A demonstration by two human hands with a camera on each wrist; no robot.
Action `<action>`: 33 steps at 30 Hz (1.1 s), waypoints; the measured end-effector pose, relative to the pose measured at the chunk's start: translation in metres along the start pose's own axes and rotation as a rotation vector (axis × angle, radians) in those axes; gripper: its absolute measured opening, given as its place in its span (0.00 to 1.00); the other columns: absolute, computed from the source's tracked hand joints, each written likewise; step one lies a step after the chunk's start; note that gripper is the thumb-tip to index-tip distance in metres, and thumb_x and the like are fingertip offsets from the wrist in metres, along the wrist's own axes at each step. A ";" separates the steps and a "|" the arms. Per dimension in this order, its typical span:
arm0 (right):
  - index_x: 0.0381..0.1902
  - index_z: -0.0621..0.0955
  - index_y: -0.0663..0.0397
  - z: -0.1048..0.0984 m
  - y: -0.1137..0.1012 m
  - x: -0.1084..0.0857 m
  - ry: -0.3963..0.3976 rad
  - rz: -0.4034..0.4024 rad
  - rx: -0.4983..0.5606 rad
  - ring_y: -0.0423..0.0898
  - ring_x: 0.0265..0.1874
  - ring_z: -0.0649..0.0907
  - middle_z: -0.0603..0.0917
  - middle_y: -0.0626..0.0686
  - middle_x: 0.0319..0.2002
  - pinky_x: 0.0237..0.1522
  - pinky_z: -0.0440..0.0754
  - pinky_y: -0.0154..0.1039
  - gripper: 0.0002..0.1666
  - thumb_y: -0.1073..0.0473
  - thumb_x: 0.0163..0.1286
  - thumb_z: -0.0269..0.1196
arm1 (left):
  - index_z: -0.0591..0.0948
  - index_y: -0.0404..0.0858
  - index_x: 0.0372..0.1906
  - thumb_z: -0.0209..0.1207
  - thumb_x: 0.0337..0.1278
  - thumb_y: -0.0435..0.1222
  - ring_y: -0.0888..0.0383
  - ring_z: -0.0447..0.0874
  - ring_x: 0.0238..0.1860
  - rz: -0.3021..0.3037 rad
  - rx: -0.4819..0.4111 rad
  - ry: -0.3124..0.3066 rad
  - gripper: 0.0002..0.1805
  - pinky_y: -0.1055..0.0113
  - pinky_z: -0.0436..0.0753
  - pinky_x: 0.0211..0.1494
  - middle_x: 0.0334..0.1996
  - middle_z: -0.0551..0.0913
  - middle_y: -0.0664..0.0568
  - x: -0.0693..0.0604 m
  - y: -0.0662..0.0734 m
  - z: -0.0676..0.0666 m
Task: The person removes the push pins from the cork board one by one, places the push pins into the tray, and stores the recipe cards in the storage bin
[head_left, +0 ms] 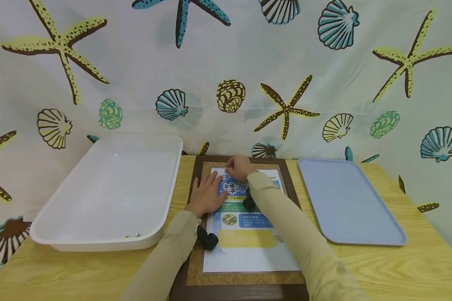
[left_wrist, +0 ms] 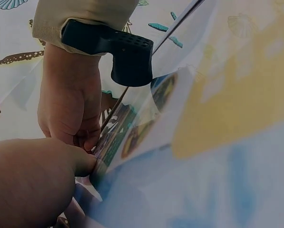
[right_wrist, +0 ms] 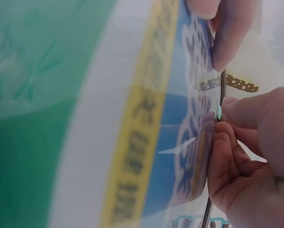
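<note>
A printed poster [head_left: 248, 259] with blue, green and yellow bands lies on a brown-framed cork board [head_left: 196, 279]. My left hand [head_left: 206, 194] rests with fingers spread on the poster's upper left part. At the top edge, my right hand [head_left: 241, 168] has its fingers curled and pinches a small pale-green pin [right_wrist: 219, 112], seen in the right wrist view against the sheet. The left wrist view shows my left hand [left_wrist: 37, 178] low at the left, close to my right hand [left_wrist: 68, 102]. The pin's tip is hidden.
On the left of the wooden table [head_left: 429, 267] stands a large white tray [head_left: 116, 192] with a few tiny items near its front edge. A blue-grey tray [head_left: 350, 200] lies to the right. Behind hangs a cloth [head_left: 211, 62] printed with shells and starfish.
</note>
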State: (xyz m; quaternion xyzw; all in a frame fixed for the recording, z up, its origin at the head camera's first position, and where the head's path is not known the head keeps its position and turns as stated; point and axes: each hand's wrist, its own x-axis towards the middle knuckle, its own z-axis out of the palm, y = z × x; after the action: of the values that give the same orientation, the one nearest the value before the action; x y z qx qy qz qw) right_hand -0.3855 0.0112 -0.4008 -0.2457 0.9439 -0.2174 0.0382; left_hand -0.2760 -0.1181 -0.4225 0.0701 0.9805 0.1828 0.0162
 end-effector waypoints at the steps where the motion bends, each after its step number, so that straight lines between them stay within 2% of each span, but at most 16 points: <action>1: 0.46 0.83 0.63 0.000 0.000 0.001 -0.002 0.008 0.003 0.50 0.43 0.84 0.86 0.58 0.43 0.50 0.81 0.41 0.14 0.61 0.67 0.60 | 0.60 0.38 0.73 0.47 0.69 0.50 0.42 0.45 0.76 -0.001 0.001 -0.002 0.34 0.40 0.41 0.75 0.76 0.52 0.43 0.001 0.000 0.000; 4: 0.46 0.83 0.62 0.000 0.001 0.002 -0.006 0.031 0.014 0.50 0.42 0.83 0.86 0.57 0.43 0.49 0.81 0.41 0.13 0.61 0.67 0.60 | 0.60 0.38 0.73 0.46 0.69 0.50 0.42 0.44 0.76 -0.005 0.005 -0.008 0.34 0.40 0.41 0.75 0.76 0.52 0.43 0.001 0.001 -0.001; 11: 0.42 0.84 0.61 0.002 0.001 0.004 0.052 0.058 0.030 0.50 0.40 0.83 0.86 0.57 0.40 0.46 0.81 0.41 0.11 0.61 0.67 0.61 | 0.60 0.38 0.73 0.46 0.69 0.51 0.42 0.44 0.76 -0.008 0.011 -0.005 0.34 0.41 0.41 0.75 0.76 0.52 0.43 0.001 0.002 -0.001; 16: 0.40 0.85 0.59 0.005 -0.002 0.005 0.055 0.109 0.046 0.48 0.37 0.82 0.86 0.55 0.39 0.44 0.80 0.40 0.10 0.60 0.68 0.60 | 0.60 0.38 0.73 0.46 0.68 0.51 0.42 0.43 0.77 -0.024 0.009 -0.011 0.34 0.41 0.40 0.75 0.76 0.52 0.43 0.002 0.001 0.000; 22: 0.39 0.85 0.58 0.005 -0.001 0.005 0.052 0.160 0.054 0.46 0.35 0.81 0.86 0.54 0.38 0.42 0.79 0.39 0.11 0.59 0.69 0.59 | 0.60 0.38 0.73 0.46 0.68 0.51 0.42 0.43 0.77 -0.009 0.001 -0.012 0.34 0.41 0.39 0.75 0.76 0.52 0.43 0.001 0.004 0.000; 27: 0.40 0.85 0.57 0.006 0.001 0.005 0.035 0.171 0.047 0.45 0.34 0.81 0.87 0.54 0.38 0.41 0.79 0.38 0.12 0.58 0.71 0.57 | 0.60 0.38 0.73 0.46 0.69 0.50 0.42 0.44 0.76 0.002 0.011 -0.021 0.34 0.41 0.40 0.75 0.76 0.52 0.43 -0.001 0.006 -0.001; 33: 0.42 0.84 0.58 0.008 0.003 0.009 -0.001 0.146 0.011 0.47 0.38 0.82 0.86 0.54 0.41 0.45 0.80 0.40 0.13 0.57 0.72 0.55 | 0.61 0.38 0.73 0.46 0.69 0.50 0.42 0.46 0.76 -0.006 0.015 -0.010 0.33 0.41 0.41 0.75 0.76 0.53 0.42 -0.002 0.006 -0.003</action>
State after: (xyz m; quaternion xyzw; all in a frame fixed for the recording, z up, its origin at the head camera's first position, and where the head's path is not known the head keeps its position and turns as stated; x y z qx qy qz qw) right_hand -0.3935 0.0055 -0.4090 -0.1761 0.9581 -0.2189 0.0558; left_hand -0.2736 -0.1138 -0.4179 0.0683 0.9819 0.1752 0.0211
